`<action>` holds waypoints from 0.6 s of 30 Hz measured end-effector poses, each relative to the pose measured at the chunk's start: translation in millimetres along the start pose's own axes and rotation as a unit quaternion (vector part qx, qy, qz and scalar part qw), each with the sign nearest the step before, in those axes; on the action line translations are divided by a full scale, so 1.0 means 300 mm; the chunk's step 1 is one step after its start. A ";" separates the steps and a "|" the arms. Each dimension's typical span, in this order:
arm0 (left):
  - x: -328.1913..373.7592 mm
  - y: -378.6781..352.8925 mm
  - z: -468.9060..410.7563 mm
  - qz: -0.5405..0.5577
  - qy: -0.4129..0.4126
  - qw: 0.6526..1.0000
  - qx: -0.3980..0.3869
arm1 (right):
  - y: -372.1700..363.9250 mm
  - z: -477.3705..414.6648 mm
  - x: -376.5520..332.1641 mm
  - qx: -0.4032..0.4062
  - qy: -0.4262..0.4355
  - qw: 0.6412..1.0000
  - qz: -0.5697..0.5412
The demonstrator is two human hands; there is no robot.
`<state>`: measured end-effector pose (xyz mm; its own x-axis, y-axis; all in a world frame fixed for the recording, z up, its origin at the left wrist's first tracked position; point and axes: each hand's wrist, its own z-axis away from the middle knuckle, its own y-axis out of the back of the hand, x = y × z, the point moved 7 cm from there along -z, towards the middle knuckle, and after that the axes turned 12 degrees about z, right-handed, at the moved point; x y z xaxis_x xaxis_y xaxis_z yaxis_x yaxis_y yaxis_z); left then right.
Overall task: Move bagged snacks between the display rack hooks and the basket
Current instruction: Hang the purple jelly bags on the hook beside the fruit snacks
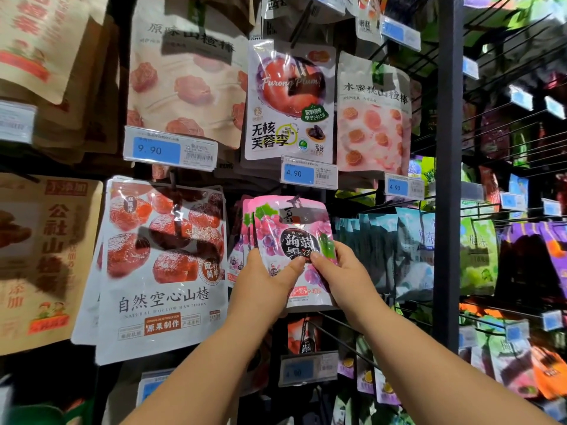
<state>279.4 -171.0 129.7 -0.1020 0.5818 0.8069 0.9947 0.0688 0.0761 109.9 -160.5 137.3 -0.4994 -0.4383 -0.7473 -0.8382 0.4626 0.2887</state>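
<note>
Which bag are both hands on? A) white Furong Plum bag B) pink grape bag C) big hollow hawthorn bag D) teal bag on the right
B: the left hand and the right hand both pinch the lower part of the pink grape bag, which hangs below the 4.90 price tag.

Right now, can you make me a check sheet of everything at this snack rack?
Surface: rack with a dark post and wire hooks, packed with hanging bags.
Job's things: pink bag held up with its top at a hook; whether it is threaded on cannot be told. More pink bags hang behind it. Basket not in view.
Clutter: nothing seen.
Hands: left hand and right hand both pinch the pink bag's lower half, thumbs on its front.
Cables: nothing seen.
Surroundings: plum bag and a 4.90 price tag above; hawthorn bag to the left; more bags on hooks to the right.
</note>
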 end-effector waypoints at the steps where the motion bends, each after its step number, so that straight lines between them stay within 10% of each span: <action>1: -0.003 -0.001 0.002 -0.008 0.003 1.000 0.005 | 0.001 -0.004 0.003 0.003 0.001 1.000 0.011; 18: -0.137 0.067 0.123 0.018 0.005 0.999 0.034 | -0.024 0.053 0.027 0.023 -0.030 0.994 0.103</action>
<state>303.2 -163.7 76.3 -0.0649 0.5765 0.8145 0.9948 0.1020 0.0070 115.3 -155.3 119.8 -0.6440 -0.2849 -0.7100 -0.7081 0.5734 0.4122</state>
